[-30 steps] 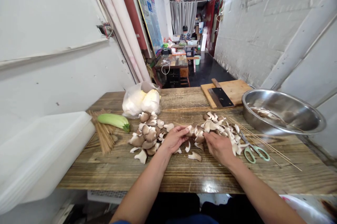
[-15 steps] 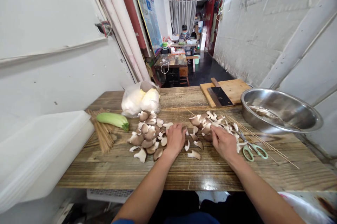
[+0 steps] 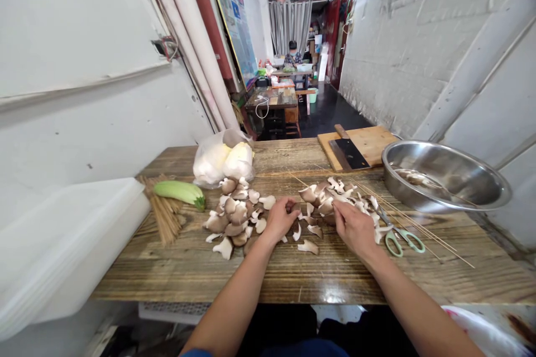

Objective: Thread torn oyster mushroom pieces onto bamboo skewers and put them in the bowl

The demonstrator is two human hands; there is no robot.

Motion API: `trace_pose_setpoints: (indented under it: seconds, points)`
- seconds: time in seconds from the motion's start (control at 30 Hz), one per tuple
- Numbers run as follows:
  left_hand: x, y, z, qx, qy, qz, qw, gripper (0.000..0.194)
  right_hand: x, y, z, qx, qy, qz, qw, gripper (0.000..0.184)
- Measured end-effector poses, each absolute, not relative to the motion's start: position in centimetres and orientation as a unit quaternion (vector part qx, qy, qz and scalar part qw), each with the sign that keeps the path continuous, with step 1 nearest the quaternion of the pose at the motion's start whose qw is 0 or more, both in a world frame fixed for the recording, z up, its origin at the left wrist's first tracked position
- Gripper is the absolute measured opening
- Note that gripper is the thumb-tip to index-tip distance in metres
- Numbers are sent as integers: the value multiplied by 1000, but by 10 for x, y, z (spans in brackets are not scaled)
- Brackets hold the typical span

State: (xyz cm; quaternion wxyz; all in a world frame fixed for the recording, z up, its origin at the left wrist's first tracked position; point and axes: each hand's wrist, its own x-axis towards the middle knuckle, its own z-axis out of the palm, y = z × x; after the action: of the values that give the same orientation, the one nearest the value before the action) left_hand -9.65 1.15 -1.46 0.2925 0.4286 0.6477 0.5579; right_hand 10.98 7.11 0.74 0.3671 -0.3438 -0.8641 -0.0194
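My left hand (image 3: 281,219) is curled at the right edge of a loose pile of oyster mushroom pieces (image 3: 237,213), its thumb and fingers closing around a brown piece. A few single mushroom pieces (image 3: 309,247) lie between my hands. My right hand (image 3: 355,229) pinches at the near side of a second mushroom heap (image 3: 318,194); what sits in its fingertips is hidden. Long thin skewers (image 3: 422,229) lie slantwise beneath and beside that heap. Green-handled scissors (image 3: 405,241) rest right of my right hand.
A steel basin (image 3: 446,200) stands at the right, by a cutting board (image 3: 371,140) with a cleaver (image 3: 349,153). At left are a green gourd (image 3: 178,191), a skewer bundle (image 3: 164,220), a plastic bag (image 3: 226,158) and a white bin (image 3: 75,239). A person sits far back.
My left hand has shifted slightly right, and its fingers have curled around a mushroom piece. My right hand remains at nearly the same place with its fingers pinched.
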Motion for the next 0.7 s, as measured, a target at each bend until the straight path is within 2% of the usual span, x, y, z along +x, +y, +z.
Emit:
trace_pose_setpoints:
  seconds: [0.2,0.37,0.53,0.7]
  points:
    - [-101,10,1,303,572,660,381,29,110,71,8,-331,-871,-24,362,24]
    - [-117,3,14,228,505,709,436,34,112,71,10,-305,-898,-40,314,24]
    - [-127,2,16,210,505,735,401,43,114,72,13,-286,-911,-65,291,24]
    - [-127,6,16,179,498,754,389,43,111,70,13,-260,-921,-79,278,23]
